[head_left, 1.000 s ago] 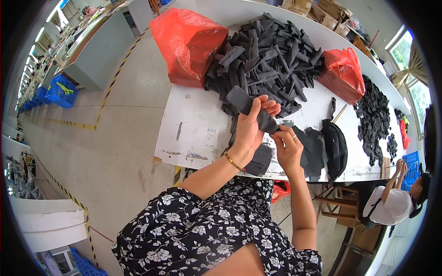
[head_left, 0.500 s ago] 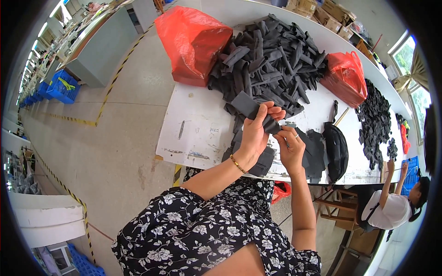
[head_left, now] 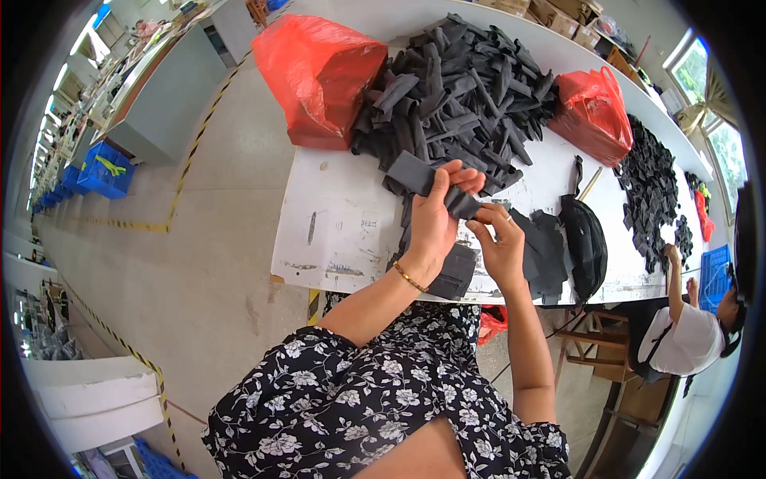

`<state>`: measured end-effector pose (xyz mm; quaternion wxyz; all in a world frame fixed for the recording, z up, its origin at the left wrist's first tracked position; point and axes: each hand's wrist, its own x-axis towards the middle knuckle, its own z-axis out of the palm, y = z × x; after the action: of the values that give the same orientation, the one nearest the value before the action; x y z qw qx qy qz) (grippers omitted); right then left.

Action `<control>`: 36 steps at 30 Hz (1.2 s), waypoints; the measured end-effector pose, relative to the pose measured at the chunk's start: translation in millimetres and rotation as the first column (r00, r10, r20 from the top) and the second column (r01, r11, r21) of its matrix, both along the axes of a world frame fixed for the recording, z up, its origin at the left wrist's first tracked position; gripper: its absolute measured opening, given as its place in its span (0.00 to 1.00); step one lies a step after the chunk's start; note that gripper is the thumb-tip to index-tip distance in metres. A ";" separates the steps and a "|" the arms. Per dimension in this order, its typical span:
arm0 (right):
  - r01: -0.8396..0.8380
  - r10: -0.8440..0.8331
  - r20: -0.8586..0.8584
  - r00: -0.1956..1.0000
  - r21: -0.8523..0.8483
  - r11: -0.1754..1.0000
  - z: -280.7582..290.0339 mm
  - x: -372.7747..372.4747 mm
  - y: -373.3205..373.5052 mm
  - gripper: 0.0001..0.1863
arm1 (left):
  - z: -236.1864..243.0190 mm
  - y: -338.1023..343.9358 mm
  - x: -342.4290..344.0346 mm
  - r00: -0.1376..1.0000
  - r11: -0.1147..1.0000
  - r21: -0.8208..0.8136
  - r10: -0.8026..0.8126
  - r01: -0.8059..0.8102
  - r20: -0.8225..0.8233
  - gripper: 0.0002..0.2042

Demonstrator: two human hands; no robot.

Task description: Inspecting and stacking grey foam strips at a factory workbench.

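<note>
A dark grey folded fabric piece (head_left: 410, 172) is held up over the near side of the table. My left hand (head_left: 435, 215) grips it from below, thumb pressed on top and fingers behind. At its right-hand end, the fingertips of my right hand (head_left: 501, 243) pinch the edge; part of the piece is covered by my fingers. Beneath my hands lies a stack of flat black pieces (head_left: 453, 273). Just beyond them rises a big heap of similar dark fabric pieces (head_left: 463, 96).
A red plastic bag (head_left: 315, 88) stands left of the heap, another red bag (head_left: 592, 116) right of it. More black pieces (head_left: 542, 251) and a black pouch (head_left: 584, 247) lie on the white table (head_left: 319, 207). A co-worker (head_left: 682, 339) sits at right beside a small-piece pile (head_left: 648, 184).
The whole view has shifted slightly. My hands stay on the same fabric piece, with my right fingers bent a little differently at its end. The co-worker's hands have moved apart, one toward the pile.
</note>
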<state>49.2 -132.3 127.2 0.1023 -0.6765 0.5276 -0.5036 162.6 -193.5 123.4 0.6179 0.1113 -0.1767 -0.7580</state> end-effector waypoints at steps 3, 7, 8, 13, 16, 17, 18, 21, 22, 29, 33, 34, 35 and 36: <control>-0.034 -0.145 0.577 0.804 0.288 0.957 -12.1 15.5 -3.0 0.05 | 7.0 1.8 -1.7 0.997 0.998 -0.048 0.032 -0.029 0.063 0.18; 0.142 -0.126 0.687 0.716 0.033 0.989 -9.6 22.3 1.3 0.05 | 7.0 -13.7 7.2 0.997 0.995 -0.091 0.044 -0.049 -0.061 0.18; 0.140 -0.205 0.776 0.596 0.151 0.978 -4.4 11.8 6.3 0.03 | 8.5 -19.9 13.5 0.997 0.987 -0.140 0.072 -0.074 -0.020 0.18; 0.023 -0.138 0.649 0.748 0.183 0.983 19.7 24.5 -5.6 0.08 | 15.1 -19.4 12.7 0.988 0.943 -0.299 -0.153 0.144 -0.006 0.18; 0.220 -0.177 0.346 0.921 -0.091 0.971 21.9 19.7 -1.4 0.07 | -3.4 -24.5 26.8 0.996 0.948 -0.308 -0.087 0.081 -0.006 0.17; 0.232 -0.186 0.256 0.949 -0.160 0.960 22.5 15.2 -0.8 0.09 | -11.5 -27.0 33.7 0.999 0.950 -0.310 -0.049 0.045 -0.005 0.17; 0.205 -0.159 0.222 0.962 -0.201 0.958 24.2 13.6 -1.6 0.10 | -13.7 -27.3 40.4 1.000 0.974 -0.227 -0.015 0.012 -0.013 0.13; 0.169 -0.131 0.180 0.975 -0.212 0.963 32.3 14.1 5.1 0.10 | -18.5 -23.7 53.4 1.000 0.984 -0.176 0.019 -0.021 -0.015 0.08; 0.173 -0.135 0.200 0.970 -0.186 0.967 32.7 13.1 5.9 0.08 | -14.8 -21.5 55.8 1.000 0.988 -0.153 0.004 -0.006 -0.014 0.06; 0.061 -0.051 0.392 0.919 -0.013 0.998 20.0 5.5 8.8 0.07 | -5.7 -23.4 65.2 0.999 0.969 -0.246 -0.009 0.021 0.048 0.06; 0.080 -0.098 0.366 0.926 0.066 0.995 27.5 8.1 9.1 0.09 | -7.0 -26.7 64.4 0.998 0.970 -0.243 0.028 -0.016 0.048 0.06; 0.042 -0.074 0.420 0.905 0.087 0.995 32.5 12.8 9.4 0.10 | -8.0 -28.2 64.1 0.997 0.969 -0.239 0.068 -0.060 0.027 0.07; 0.002 -0.052 0.473 0.880 0.105 0.995 35.2 17.0 10.3 0.11 | -9.2 -28.8 65.0 0.998 0.970 -0.237 0.062 -0.054 0.026 0.07; 0.013 -0.074 0.439 0.895 0.141 0.990 35.9 19.3 12.0 0.12 | -9.6 -29.8 66.0 0.996 0.969 -0.237 0.078 -0.066 0.040 0.07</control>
<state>68.4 -120.3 163.1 0.2540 -0.5236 0.5382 -0.6097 228.6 -223.3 113.8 0.6493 0.0620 -0.2761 -0.7059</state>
